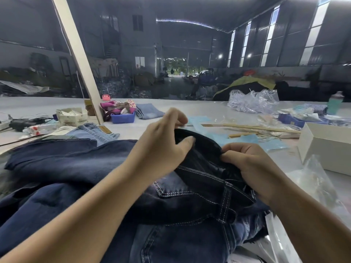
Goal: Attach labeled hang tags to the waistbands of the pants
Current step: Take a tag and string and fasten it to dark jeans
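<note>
Dark blue jeans (190, 202) with white stitching lie bunched on the table in front of me. Their waistband (201, 141) is lifted in an arch between my hands. My left hand (165, 141) grips the waistband's far left end, thumb on the near side and fingers curled over the top. My right hand (252, 168) pinches the waistband's right end with curled fingers. No hang tag shows in either hand. More dark jeans (62, 158) are piled to the left.
A white open box (326, 149) stands at the right, with clear plastic bags (315, 183) in front of it. A blue bin (123, 117), a cardboard box of tags (72, 116), light jeans (93, 132), blue paper sheets (269, 144) and wooden sticks (256, 128) lie beyond. A slanted white post (79, 59) rises at left.
</note>
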A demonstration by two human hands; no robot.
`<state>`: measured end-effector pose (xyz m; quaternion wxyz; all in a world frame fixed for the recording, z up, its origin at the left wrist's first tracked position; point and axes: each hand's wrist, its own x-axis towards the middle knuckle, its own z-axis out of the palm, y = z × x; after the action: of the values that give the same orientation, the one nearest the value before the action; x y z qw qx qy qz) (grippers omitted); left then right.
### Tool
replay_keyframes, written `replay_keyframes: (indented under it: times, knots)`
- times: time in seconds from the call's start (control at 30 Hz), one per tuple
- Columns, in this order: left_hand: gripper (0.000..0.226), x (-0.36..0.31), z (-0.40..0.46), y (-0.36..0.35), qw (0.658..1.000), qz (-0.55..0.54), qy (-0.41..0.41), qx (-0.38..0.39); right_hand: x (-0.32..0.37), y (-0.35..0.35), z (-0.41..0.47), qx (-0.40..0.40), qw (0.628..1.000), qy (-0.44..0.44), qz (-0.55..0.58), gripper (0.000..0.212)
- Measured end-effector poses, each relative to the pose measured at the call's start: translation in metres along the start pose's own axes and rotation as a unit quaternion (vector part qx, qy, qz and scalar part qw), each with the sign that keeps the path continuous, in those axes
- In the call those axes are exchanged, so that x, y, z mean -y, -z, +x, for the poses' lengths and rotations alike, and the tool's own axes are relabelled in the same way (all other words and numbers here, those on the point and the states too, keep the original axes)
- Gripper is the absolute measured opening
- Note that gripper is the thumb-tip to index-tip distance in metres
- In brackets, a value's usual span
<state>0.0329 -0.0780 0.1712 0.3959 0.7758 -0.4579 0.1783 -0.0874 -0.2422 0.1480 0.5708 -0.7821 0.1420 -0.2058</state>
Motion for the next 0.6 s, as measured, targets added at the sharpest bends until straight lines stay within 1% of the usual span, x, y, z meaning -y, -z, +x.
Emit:
replay_keyframes:
  times: [0.07, 0.13, 0.2, 0.23, 0.33, 0.4, 0.5, 0.6]
  knots:
    - [0.008, 0.008, 0.013, 0.001, 0.992, -0.035, 0.054, 0.110, -0.001, 0.000, 0.002, -0.003, 1.000, 0.009, -0.008, 0.020]
    - [0.012, 0.018, 0.017, -0.002, 0.981, -0.074, 0.107, 0.143, -0.003, 0.001, 0.005, -0.020, 1.000, 0.016, -0.014, 0.017]
    - [0.016, 0.026, 0.012, -0.007, 0.965, -0.144, 0.160, 0.150, -0.007, 0.000, 0.010, -0.048, 0.998, 0.019, -0.027, 0.011]
    - [0.016, 0.030, 0.010, -0.009, 0.952, -0.188, 0.189, 0.149, -0.010, 0.000, 0.013, -0.060, 0.997, 0.019, -0.039, 0.012]
    - [0.016, 0.036, 0.004, -0.014, 0.898, -0.324, 0.264, 0.138, -0.017, -0.004, 0.022, -0.084, 0.993, 0.023, -0.074, 0.016]
    - [0.018, 0.040, 0.001, -0.016, 0.883, -0.358, 0.273, 0.134, -0.020, -0.006, 0.025, -0.086, 0.992, 0.025, -0.086, 0.016]
    - [0.019, 0.043, -0.002, -0.019, 0.873, -0.386, 0.270, 0.129, -0.024, -0.007, 0.026, -0.079, 0.992, 0.025, -0.094, 0.014]
    - [0.003, 0.045, -0.004, -0.020, 0.869, -0.409, 0.251, 0.121, -0.026, -0.008, 0.026, -0.084, 0.992, 0.027, -0.090, 0.014]
